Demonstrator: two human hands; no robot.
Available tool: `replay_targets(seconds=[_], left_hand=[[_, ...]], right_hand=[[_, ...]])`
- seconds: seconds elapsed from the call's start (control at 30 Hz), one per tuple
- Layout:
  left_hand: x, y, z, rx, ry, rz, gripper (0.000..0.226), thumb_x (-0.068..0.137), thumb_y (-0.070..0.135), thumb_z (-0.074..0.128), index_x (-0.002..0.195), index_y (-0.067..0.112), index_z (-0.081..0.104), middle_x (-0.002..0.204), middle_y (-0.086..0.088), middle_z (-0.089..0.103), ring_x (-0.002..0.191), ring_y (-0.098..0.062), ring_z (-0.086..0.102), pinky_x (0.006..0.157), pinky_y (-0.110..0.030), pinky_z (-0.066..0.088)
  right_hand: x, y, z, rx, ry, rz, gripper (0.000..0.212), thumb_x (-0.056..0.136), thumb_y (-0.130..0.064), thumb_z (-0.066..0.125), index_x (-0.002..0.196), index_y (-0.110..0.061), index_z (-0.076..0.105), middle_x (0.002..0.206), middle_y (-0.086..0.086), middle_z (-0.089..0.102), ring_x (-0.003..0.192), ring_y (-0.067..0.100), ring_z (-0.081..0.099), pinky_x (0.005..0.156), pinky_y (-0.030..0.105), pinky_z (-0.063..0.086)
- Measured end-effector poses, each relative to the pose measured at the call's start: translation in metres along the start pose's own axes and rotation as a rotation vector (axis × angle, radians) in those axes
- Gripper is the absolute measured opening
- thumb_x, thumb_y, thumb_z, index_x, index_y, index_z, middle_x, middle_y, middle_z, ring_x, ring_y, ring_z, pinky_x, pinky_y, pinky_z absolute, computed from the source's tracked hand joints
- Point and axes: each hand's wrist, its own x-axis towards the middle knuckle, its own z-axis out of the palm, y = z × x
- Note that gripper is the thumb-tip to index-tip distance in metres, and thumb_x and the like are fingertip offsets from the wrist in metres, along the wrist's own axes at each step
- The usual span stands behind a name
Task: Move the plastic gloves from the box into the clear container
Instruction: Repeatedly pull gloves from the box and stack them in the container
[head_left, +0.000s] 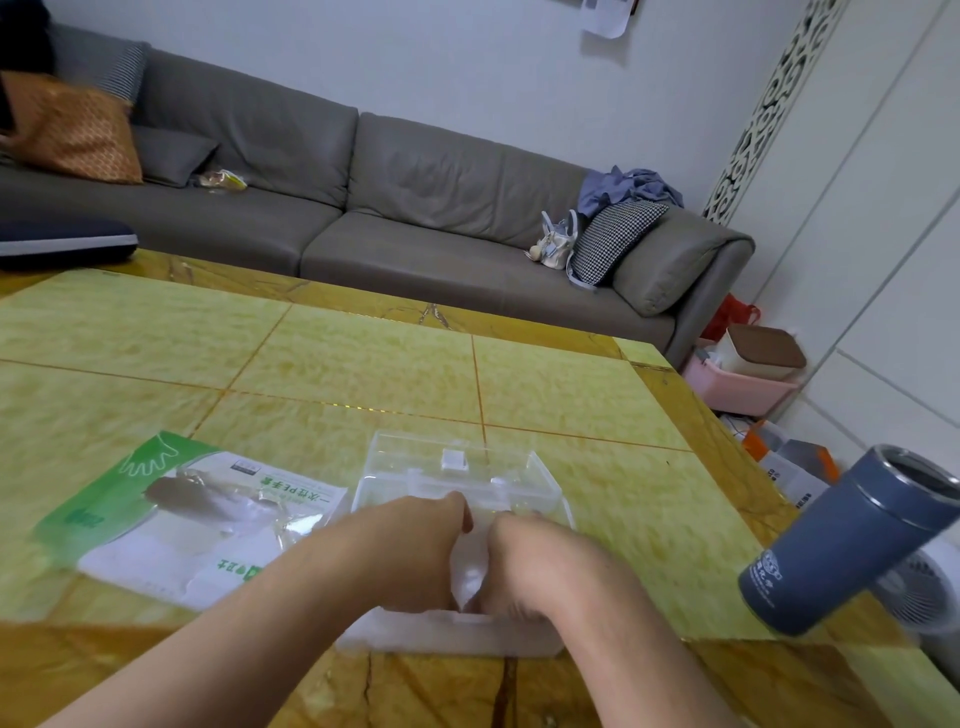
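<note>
Plainly, little writing can be read. On the glove box (192, 519), which lies flat on the table (363, 364) at near left, green and white panels carry upside-down Chinese characters together with the letters "PE"; a white hand outline is printed on its far green corner. A small green mark near its near edge is too blurred to be read. On the grey cup (852, 540), at the near right table edge, a pale round emblem and a line of small characters are seen, but they cannot be made out.

The container (457, 483) stands in the middle near the front edge, just right of the box. Its far wall and a small white block inside are visible; its near part is hidden behind both hands, and a frosted near edge shows below the wrists.

The left hand (415, 551) and right hand (535, 561) are set side by side over the container, fingers curled downward. Between them a whitish, filmy mass, taken to be the gloves (470, 566), is pressed and appears to be clutched by both hands, though the fingertips are hidden and the grip cannot be seen fully. The gloves lie at the container's near half; how deep they sit cannot be told.

A grey sofa (415, 208) runs along the far wall.
</note>
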Motion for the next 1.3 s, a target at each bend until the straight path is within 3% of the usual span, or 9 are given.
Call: replay_targets(seconds=[0.13,0.3,0.4,0.5,0.7,0.9,1.07,1.13,1.3], left_hand=[[0.0,0.004,0.002,0.1,-0.036,0.001,0.067,0.093,0.018,0.066,0.146,0.018,0.026,0.088,0.001,0.061,0.077,-0.022,0.058,0.069,-0.036,0.05],[0.002,0.004,0.006,0.088,-0.066,-0.003,0.067,0.093,0.013,0.064,0.147,0.021,0.026,0.105,-0.004,0.065,0.083,-0.022,0.057,0.075,-0.035,0.053],[-0.006,0.004,-0.004,0.087,0.0,0.05,0.064,0.092,0.026,0.07,0.147,0.03,0.036,0.118,0.0,0.064,0.093,-0.02,0.059,0.066,-0.03,0.043],[-0.017,-0.002,-0.009,0.028,0.086,0.126,0.055,0.093,0.044,0.069,0.143,0.038,0.047,0.124,0.006,0.066,0.109,-0.02,0.065,0.082,-0.037,0.054],[-0.055,-0.025,-0.041,-0.195,0.494,0.128,0.011,0.098,0.03,0.062,0.102,0.028,0.071,0.087,0.012,0.073,0.079,-0.005,0.068,0.076,-0.035,0.062],[-0.077,-0.095,-0.049,0.031,0.459,-0.351,0.025,0.101,0.04,0.053,0.091,0.019,0.063,0.083,0.003,0.066,0.072,-0.018,0.065,0.068,-0.036,0.06],[-0.081,-0.114,-0.038,0.128,0.134,-0.342,0.032,0.108,0.047,0.039,0.096,0.044,0.068,0.076,0.012,0.051,0.075,-0.012,0.054,0.077,-0.029,0.045],[-0.081,-0.115,-0.036,0.226,0.096,-0.316,0.036,0.11,0.03,0.034,0.116,0.046,0.066,0.08,0.012,0.045,0.08,-0.013,0.049,0.082,-0.031,0.041],[-0.076,-0.128,-0.032,0.127,0.234,-0.363,0.037,0.103,0.028,0.046,0.068,0.019,0.037,0.068,0.004,0.044,0.058,-0.013,0.038,0.052,-0.028,0.027]], right_hand=[[-0.007,-0.004,-0.004,0.009,-0.028,0.042,0.054,0.092,-0.025,0.071,0.142,-0.012,0.055,0.145,0.011,0.045,0.099,0.026,0.058,0.098,0.043,0.056],[-0.018,-0.007,-0.009,-0.011,-0.041,0.005,0.065,0.1,-0.028,0.066,0.154,-0.008,0.038,0.154,0.012,0.037,0.139,0.029,0.047,0.106,0.044,0.051],[-0.015,-0.007,-0.007,-0.134,-0.029,-0.028,0.029,0.101,-0.022,0.06,0.126,-0.006,0.061,0.123,0.013,0.059,0.112,0.03,0.062,0.085,0.036,0.052],[-0.002,-0.001,0.003,-0.063,0.108,0.01,0.017,0.094,-0.03,0.065,0.098,-0.014,0.067,0.081,0.004,0.062,0.069,0.019,0.06,0.063,0.03,0.048],[-0.014,0.009,0.007,0.015,0.475,-0.006,0.021,0.094,-0.019,0.05,0.074,-0.025,0.048,0.078,-0.005,0.054,0.071,0.022,0.056,0.053,0.029,0.039],[-0.056,-0.036,0.01,0.019,0.851,-0.197,0.029,0.099,-0.016,0.044,0.121,-0.032,0.057,0.116,-0.01,0.065,0.105,0.019,0.064,0.081,0.034,0.052],[-0.053,-0.072,0.038,0.039,0.65,-0.725,0.062,0.095,-0.009,0.05,0.153,-0.029,0.037,0.15,-0.012,0.036,0.144,0.012,0.025,0.115,0.02,0.024],[-0.042,-0.081,0.047,-0.046,0.586,-0.81,0.066,0.09,-0.008,0.05,0.153,-0.026,0.04,0.156,-0.007,0.034,0.15,0.014,0.02,0.125,0.025,0.006],[-0.022,-0.086,0.06,-0.147,0.554,-0.828,0.053,0.074,-0.018,0.039,0.122,-0.018,0.062,0.13,0.0,0.058,0.124,0.019,0.054,0.129,0.038,-0.007]])
